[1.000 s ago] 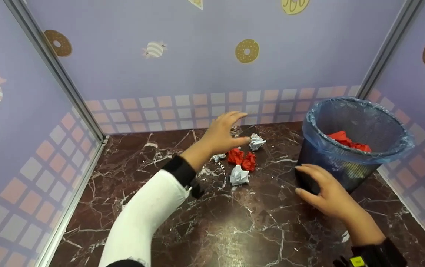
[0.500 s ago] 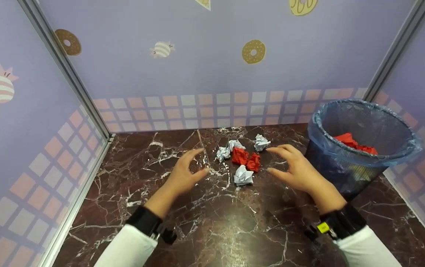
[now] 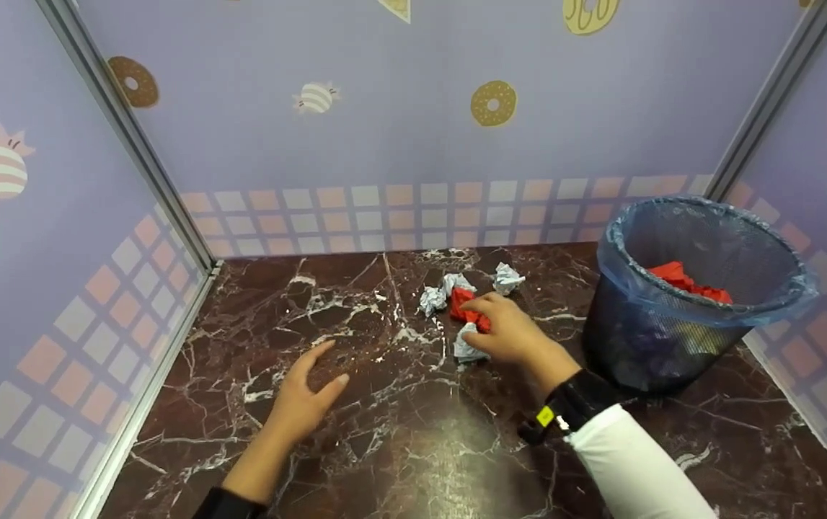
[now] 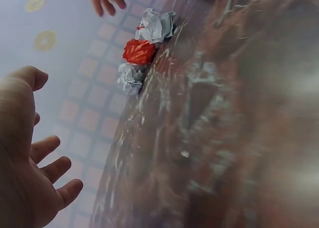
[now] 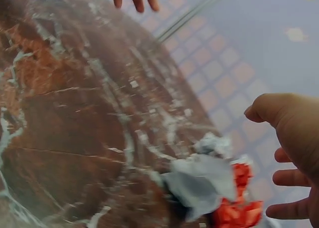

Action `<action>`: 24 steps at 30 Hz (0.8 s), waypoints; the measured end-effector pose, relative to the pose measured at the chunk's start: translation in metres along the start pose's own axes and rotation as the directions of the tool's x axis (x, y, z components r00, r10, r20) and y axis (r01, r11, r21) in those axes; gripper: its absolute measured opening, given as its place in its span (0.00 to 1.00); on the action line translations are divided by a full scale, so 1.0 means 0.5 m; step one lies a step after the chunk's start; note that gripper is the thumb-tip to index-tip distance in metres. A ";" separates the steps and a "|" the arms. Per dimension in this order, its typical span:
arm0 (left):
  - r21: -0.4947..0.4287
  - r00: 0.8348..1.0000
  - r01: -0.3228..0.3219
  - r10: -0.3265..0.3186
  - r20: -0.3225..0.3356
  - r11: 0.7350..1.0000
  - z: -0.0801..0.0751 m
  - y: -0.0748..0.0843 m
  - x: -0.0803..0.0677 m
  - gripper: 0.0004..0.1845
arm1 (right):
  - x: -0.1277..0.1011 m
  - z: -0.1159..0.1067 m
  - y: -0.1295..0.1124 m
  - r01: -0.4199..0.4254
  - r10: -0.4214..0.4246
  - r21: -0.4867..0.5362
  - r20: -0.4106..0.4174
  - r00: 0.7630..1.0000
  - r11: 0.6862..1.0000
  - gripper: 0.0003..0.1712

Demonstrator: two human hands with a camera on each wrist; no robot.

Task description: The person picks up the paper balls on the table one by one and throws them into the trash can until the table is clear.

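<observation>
Several crumpled paper balls lie in a cluster at the back middle of the marble table [image 3: 413,447]. My right hand [image 3: 489,324] reaches over them, fingers spread, its fingertips on the red ball [image 3: 461,301] and its thumb beside a white ball [image 3: 462,349]. In the right wrist view the hand [image 5: 294,143] hovers open just above the white ball [image 5: 202,183] and the red ball [image 5: 239,210]. My left hand [image 3: 312,382] lies open, palm down, on bare table to the left, apart from the paper. It holds nothing in the left wrist view [image 4: 25,153].
A dark mesh bin [image 3: 644,346] with a blue liner stands at the right, red paper [image 3: 687,280] inside it. More white balls [image 3: 507,277] [image 3: 433,297] lie behind the cluster. Purple walls close in the left, back and right sides.
My right hand left the bin's side and moved left onto the paper cluster. My left hand drew back from the cluster toward the near left and lowered to the table.
</observation>
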State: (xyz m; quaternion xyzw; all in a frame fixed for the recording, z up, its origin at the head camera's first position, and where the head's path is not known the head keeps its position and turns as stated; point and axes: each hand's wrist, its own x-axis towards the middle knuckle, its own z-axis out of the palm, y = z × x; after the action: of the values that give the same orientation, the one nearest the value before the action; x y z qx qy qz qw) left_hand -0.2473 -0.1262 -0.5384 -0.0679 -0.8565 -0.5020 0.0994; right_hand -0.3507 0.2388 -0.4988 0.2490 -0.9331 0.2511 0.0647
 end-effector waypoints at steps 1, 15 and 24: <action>-0.010 1.000 0.020 -0.020 0.000 1.000 -0.004 -0.002 -0.013 0.34 | 0.003 0.013 -0.002 0.000 0.000 -0.022 0.008 1.000 1.000 0.30; -0.059 0.984 0.174 -0.177 -0.033 0.983 -0.009 -0.013 -0.139 0.31 | 0.001 0.136 -0.023 -0.072 0.078 -0.213 0.018 0.997 0.974 0.26; -0.077 0.986 0.140 -0.146 -0.075 0.987 -0.017 -0.023 -0.151 0.30 | 0.006 0.156 -0.011 -0.107 0.111 -0.133 0.017 0.994 0.985 0.25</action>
State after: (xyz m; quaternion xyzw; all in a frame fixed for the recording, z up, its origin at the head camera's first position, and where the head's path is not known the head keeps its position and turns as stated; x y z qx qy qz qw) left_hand -0.1754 -0.1404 -0.5622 0.0107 -0.8358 -0.5406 0.0951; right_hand -0.3502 0.1945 -0.5633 0.1959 -0.9606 0.1892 0.0556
